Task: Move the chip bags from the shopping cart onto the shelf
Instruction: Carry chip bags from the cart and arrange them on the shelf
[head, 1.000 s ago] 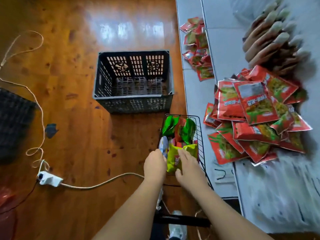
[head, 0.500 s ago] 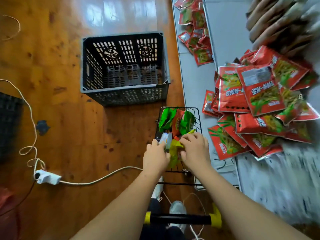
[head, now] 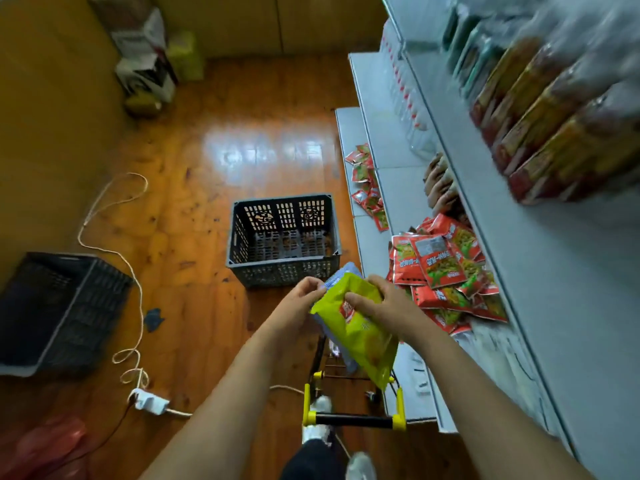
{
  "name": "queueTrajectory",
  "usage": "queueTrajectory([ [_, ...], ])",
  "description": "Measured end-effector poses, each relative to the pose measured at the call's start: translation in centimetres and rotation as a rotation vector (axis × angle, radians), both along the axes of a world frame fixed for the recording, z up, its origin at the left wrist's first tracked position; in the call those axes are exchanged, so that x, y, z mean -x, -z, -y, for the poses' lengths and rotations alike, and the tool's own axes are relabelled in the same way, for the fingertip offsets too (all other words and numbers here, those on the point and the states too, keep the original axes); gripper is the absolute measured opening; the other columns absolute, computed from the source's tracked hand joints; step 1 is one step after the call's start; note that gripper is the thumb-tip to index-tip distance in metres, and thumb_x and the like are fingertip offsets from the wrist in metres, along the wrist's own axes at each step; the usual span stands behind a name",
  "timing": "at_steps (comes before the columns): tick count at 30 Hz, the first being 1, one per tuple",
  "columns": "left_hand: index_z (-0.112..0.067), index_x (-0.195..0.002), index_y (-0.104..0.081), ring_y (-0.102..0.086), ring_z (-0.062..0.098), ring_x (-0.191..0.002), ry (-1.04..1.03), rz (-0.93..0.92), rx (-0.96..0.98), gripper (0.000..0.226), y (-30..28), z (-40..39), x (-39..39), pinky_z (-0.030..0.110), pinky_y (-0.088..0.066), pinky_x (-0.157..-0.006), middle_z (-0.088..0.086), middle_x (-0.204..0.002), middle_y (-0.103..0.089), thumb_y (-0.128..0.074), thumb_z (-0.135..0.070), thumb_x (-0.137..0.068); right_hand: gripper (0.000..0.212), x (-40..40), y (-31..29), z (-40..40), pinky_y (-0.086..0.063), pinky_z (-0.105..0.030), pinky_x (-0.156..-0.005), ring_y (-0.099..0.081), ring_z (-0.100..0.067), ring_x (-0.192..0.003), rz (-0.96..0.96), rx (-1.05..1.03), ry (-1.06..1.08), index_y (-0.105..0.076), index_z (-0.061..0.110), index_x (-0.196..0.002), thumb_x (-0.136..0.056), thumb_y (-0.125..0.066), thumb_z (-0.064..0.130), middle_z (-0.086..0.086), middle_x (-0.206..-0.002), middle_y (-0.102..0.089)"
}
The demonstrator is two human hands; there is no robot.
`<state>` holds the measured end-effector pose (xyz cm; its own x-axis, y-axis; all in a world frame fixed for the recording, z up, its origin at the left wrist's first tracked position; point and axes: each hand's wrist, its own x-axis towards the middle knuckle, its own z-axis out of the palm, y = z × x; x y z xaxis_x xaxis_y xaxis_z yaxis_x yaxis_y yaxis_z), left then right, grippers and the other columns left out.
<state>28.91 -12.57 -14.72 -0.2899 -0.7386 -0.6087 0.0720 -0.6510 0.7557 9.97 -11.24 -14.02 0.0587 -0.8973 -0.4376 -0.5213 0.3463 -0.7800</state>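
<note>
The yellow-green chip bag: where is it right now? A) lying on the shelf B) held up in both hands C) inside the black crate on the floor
B: the yellow-green chip bag is lifted above the cart, with the left hand and the right hand both holding its top.

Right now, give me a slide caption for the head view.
Both hands lift a yellow chip bag above the cart, beside the shelf.

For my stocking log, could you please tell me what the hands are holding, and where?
Both hands grip the yellow bag at its top: left hand, right hand. A bluish bag lies behind it.
</note>
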Motion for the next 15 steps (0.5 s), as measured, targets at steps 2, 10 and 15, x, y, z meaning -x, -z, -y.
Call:
queueTrajectory([
  [2, -0.018, -0.089, -0.054, -0.062, 0.013, -0.053, -0.112, -0.149, -0.033, 0.021, -4.0, -2.0, 0.1, 0.023, -0.051, -0.046, 0.001, -0.068, -0.063, -0.045, -0.03, -0.103, 0.043, -0.4, -4.2, -1.0, -0.048, -0.032, -0.076, -0.06, -0.015, -0.086, -0.076, 0.103, 0.011, -0.055, 0.02, -0.101, -0.081, -0.065, 0.056, 0.006, -0.088, -0.062],
  [10, -0.025, -0.127, -0.058, -0.067, 0.032, -0.111, -0.114, -0.152, 0.134, 0.068, -14.3, -8.2, 4.6, 0.05, -0.054, -0.093, 0.011, -0.123, -0.07, -0.078, -0.056, -0.071, 0.046, -1.8, -16.0, -7.9, -0.033, -0.028, -0.068, -0.06, -0.027, -0.094, -0.281, 0.473, 0.513, -0.055, 0.014, -0.108, -0.084, -0.063, 0.052, -0.005, -0.098, -0.063],
  [15, -0.036, -0.119, -0.063, -0.07, 0.029, -0.106, 0.151, -0.048, 0.323, 0.067, -17.3, -10.9, 4.8, 0.055, -0.056, -0.089, 0.005, -0.114, -0.074, -0.084, -0.064, -0.062, 0.05, -3.2, -19.9, -14.5, -0.047, -0.037, -0.074, -0.063, -0.031, -0.097, -0.227, 0.548, 0.834, -0.043, 0.018, -0.109, -0.081, -0.065, 0.053, -0.009, -0.104, -0.064],
])
